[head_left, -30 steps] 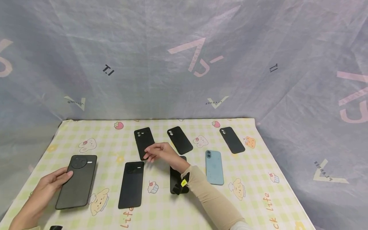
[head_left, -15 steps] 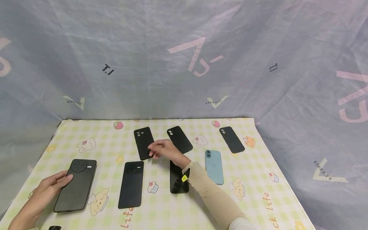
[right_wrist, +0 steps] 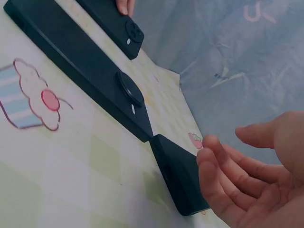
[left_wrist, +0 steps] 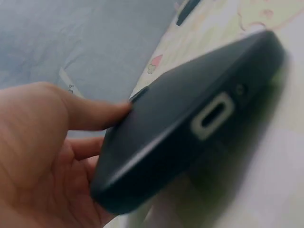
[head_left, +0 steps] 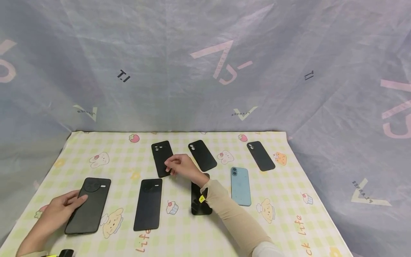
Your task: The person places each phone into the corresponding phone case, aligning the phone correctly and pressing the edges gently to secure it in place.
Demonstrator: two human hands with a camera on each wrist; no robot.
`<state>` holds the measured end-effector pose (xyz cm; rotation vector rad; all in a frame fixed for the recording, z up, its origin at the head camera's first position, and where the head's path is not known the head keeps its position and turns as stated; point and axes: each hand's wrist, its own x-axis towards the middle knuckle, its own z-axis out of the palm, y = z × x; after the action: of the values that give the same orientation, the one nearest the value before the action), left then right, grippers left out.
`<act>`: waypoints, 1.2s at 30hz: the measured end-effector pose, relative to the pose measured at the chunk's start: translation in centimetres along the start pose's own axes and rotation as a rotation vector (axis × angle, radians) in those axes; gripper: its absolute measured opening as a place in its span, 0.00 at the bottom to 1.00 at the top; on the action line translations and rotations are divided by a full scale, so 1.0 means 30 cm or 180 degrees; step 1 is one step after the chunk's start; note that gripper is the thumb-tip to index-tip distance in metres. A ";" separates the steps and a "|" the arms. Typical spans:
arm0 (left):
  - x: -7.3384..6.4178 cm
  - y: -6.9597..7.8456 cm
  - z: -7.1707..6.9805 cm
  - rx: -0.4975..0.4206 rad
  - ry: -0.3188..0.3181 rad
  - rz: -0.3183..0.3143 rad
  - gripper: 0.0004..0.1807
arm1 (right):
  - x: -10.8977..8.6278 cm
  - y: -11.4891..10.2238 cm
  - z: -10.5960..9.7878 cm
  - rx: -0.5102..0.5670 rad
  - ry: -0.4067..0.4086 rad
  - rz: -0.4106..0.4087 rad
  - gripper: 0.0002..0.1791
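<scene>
At the left of the head view, a dark phone in a case [head_left: 90, 207] has a round camera area at its top. My left hand [head_left: 62, 210] grips it by its left edge, thumb on the back; the left wrist view shows its charging port [left_wrist: 213, 116] end tilted above the cloth. My right hand [head_left: 184, 167] is over the lower right part of a black phone case [head_left: 162, 157], thumb apart from the loosely bent fingers [right_wrist: 211, 166], holding nothing. A second dark phone [head_left: 148, 205] with a round camera area lies between the hands.
A black phone [head_left: 197, 200] lies partly under my right forearm. Beyond it is a black case [head_left: 202, 155]; farther right are a light blue phone [head_left: 240, 187] and another black case [head_left: 260, 156]. The checked tablecloth [head_left: 282, 228] reaches a grey fabric backdrop [head_left: 167, 71].
The held phone has tipped slightly and sits a little lower than a second ago. My right hand has shifted slightly right and back, its fingers now off the case's lower end.
</scene>
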<state>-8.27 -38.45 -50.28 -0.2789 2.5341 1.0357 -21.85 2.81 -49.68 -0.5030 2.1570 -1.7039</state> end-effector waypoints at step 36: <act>-0.062 0.103 0.112 0.0583 0.0900 -0.0502 0.51 | 0.098 -0.010 0.071 -0.3114 0.0629 0.0342 0.34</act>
<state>-6.66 -33.81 -49.75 -0.5991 2.7794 0.7426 -23.41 -0.48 -50.01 -0.4335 3.0069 -0.5497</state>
